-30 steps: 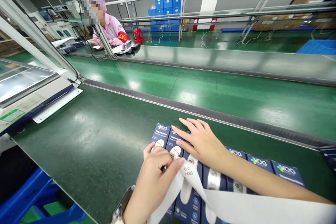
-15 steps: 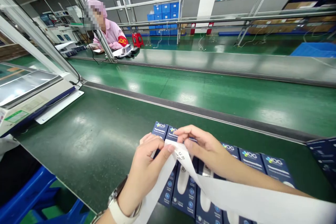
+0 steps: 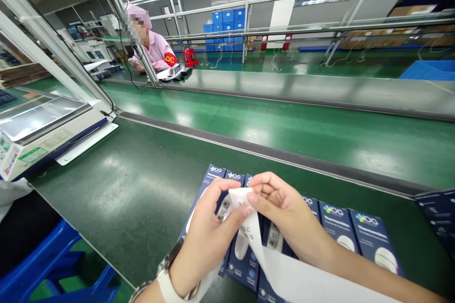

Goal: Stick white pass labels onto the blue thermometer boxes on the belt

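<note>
A white strip of Q.C. labels (image 3: 253, 233) is folded over at its top, with black print on its face. My left hand (image 3: 215, 227) grips the strip near the fold, thumb in front. At the fold's right edge, my right hand (image 3: 275, 201) pinches the strip between thumb and fingers; whether a label is peeled free I cannot tell. The loose length runs off to the lower right. Under both hands lie several dark blue thermometer boxes (image 3: 371, 236) in a row, partly hidden by my arms and the strip.
The green worktable (image 3: 142, 175) extends to the left, where a machine with a glassy top (image 3: 50, 120) stands. Another dark box (image 3: 437, 213) is at the right edge. Beyond the conveyor (image 3: 284, 128), a person in pink (image 3: 158, 52) sits. Blue stools (image 3: 50, 265) are below left.
My right hand has come down onto the strip's fold, and more print shows on it. My left fingers have risen slightly. The view has shifted a little.
</note>
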The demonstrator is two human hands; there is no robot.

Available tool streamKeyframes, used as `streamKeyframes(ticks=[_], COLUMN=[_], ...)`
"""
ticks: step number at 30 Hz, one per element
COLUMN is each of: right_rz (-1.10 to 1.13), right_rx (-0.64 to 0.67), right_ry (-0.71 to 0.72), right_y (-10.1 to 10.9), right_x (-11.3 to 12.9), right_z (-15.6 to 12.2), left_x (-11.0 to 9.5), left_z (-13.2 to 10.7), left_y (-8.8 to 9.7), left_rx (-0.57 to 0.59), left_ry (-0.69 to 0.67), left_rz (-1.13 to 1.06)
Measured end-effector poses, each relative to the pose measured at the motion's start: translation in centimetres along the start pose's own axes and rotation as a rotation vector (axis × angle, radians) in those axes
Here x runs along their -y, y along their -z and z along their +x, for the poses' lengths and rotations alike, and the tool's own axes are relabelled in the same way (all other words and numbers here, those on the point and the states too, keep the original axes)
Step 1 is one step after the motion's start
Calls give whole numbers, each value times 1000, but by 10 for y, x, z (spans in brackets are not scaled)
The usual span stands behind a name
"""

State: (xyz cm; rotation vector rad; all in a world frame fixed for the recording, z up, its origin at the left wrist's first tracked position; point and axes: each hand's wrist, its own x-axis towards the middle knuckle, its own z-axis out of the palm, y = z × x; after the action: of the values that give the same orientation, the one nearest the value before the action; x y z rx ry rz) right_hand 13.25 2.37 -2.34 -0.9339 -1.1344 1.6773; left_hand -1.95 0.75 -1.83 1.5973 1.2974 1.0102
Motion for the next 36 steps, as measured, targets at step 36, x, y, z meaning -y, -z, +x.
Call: streamKeyframes(ticks=[36], right_rz=[-651], right_rx=[-178], right_ry=[154], right_y=[38], right_x=[11], right_z=[11], left_x=[-1], left_z=[6], left_y=[-4], left_rx=[282], left_ry=[-34], left_rz=[324])
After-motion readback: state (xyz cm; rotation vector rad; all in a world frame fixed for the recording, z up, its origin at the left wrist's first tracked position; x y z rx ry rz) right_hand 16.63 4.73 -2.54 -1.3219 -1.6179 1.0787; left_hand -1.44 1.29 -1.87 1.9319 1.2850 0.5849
